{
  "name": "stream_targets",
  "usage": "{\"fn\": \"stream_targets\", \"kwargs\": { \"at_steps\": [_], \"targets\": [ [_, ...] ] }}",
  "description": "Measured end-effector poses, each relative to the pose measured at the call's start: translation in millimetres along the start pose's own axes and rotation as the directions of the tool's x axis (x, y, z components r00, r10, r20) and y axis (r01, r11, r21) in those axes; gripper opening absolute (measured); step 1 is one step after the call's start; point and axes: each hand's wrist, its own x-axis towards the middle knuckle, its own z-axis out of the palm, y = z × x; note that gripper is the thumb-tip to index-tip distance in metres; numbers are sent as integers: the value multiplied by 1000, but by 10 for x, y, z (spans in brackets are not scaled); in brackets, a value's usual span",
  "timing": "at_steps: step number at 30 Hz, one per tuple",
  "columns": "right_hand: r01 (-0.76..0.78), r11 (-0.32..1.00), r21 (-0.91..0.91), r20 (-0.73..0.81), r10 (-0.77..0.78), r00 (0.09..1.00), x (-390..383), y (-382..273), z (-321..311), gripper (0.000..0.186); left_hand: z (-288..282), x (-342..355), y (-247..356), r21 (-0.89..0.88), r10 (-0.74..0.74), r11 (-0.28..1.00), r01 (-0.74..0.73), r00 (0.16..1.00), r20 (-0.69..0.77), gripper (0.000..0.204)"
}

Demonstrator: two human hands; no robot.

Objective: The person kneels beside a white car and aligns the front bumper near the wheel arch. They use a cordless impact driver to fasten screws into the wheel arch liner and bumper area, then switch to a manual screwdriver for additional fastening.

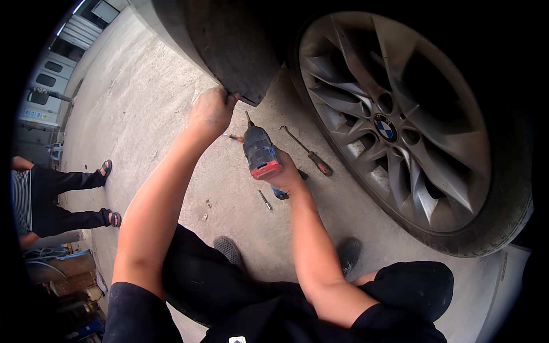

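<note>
My right hand [289,173] is wrapped round the handle of a cordless impact driver [262,150], dark with a red rear end. Its bit points up and away from me, toward the lower corner of a car bumper [237,51], without touching it. At that corner my left hand [211,111] grips the bumper's lower edge, thumb and fingers closed on it; part of the fingers is hidden. On the floor right of the driver lies a hook pick [311,155] with a dark and orange handle. A small metal bit [265,200] lies nearer me, and an orange-handled tool [233,137] is partly hidden behind the driver.
A car wheel [394,131] with silver spokes stands close on the right. My shoes [229,251] are on the concrete floor [137,103]. At the far left stands another person [63,188] in dark trousers and sandals, near boxes and cables [63,266].
</note>
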Motion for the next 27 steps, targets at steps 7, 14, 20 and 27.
{"fn": "stream_targets", "kwargs": {
  "at_steps": [7,14,20,27],
  "targets": [
    [138,973,-186,125,-116,985,71,-147,643,77,-354,-223,-76,90,-29,996,9,973,227,49],
    [267,960,-83,170,-250,953,42,344,1578,71,-720,-706,-565,250,-133,967,42,924,358,46],
    [201,973,110,6,-203,979,171,1264,1754,38,-682,-578,-784,278,-105,959,-54,842,529,34],
    [369,748,-552,129,-361,924,4,2038,1821,34,-407,-868,-1399,78,-171,985,152,880,443,36]
  ]
}}
